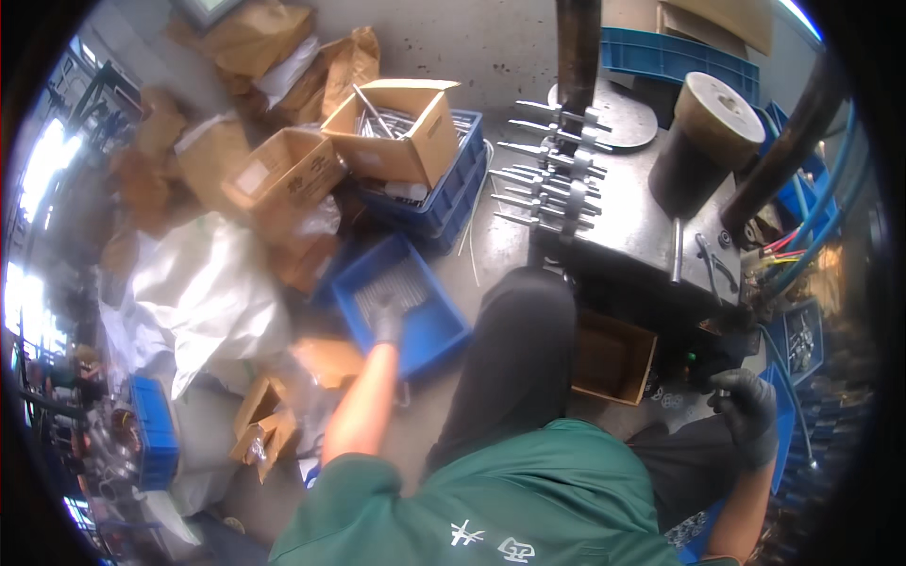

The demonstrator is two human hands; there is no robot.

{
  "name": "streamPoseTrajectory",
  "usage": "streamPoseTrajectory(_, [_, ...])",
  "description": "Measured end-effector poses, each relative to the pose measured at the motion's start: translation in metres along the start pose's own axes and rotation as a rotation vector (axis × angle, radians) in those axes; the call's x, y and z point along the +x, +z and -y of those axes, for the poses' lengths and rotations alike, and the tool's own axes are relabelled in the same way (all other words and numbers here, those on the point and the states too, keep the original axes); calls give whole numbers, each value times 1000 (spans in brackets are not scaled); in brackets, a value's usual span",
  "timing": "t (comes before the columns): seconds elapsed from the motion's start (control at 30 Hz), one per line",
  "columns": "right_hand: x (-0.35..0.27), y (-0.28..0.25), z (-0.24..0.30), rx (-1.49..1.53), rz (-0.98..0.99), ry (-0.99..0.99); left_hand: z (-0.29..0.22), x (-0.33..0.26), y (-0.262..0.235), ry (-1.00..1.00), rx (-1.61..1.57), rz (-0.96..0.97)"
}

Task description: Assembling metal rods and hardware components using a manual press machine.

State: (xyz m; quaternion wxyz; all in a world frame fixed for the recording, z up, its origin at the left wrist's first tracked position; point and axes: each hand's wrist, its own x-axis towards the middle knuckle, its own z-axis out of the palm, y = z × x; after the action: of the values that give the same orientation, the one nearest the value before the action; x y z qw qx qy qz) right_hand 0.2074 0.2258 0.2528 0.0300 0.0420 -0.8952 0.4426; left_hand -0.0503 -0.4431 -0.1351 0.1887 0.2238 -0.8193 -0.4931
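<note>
My left hand (386, 323), in a grey glove, reaches down into a blue plastic bin (429, 344). Its fingers are at a layer of thin metal rods (404, 291) inside; blur hides whether they grip any. Over on the right, my gloved right hand (749, 415) is raised beside my knee with its fingers curled closed; whatever they may hold is too small to make out. Ahead, pointed metal pins (528, 196) stick out in a row from a holder at the edge of a steel machine table (628, 189).
A cardboard box of metal rods (401, 141) rests on stacked blue crates (462, 184). An open carton (283, 170) and a white sack (212, 292) lie leftward. On the machine table stand a thick cylinder (703, 141) and a wrench (708, 264). Below sits a wooden box (609, 363).
</note>
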Motion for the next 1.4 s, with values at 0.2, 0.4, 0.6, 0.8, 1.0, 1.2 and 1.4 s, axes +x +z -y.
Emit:
streamPoseTrajectory(0.2, [57, 50, -60, -99, 163, 178, 42, -32, 82, -94, 665, 434])
streamPoseTrajectory(0.4, [57, 85, -130, -390, 314, 31, 109, 1, 137, -284, 754, 613])
streamPoseTrajectory(0.6, [50, 79, -138, -424, 269, 164, 152, 3, 201, 119, 1405, 878])
streamPoseTrajectory(0.8, [39, 75, -136, -385, 251, 194, 220, 83, 209, -864, 851, 870])
streamPoseTrajectory(1.0, [45, 76, -133, -469, 270, 129, 223, 89, 219, -574, 1079, 727])
streamPoseTrajectory(1.2, [35, 71, -136, -492, 285, 243, 162, 72, 231, -235, 847, 361])
streamPoseTrajectory(1.4, [43, 80, -146, -434, 283, 116, 183, 129, 201, -189, 444, 463])
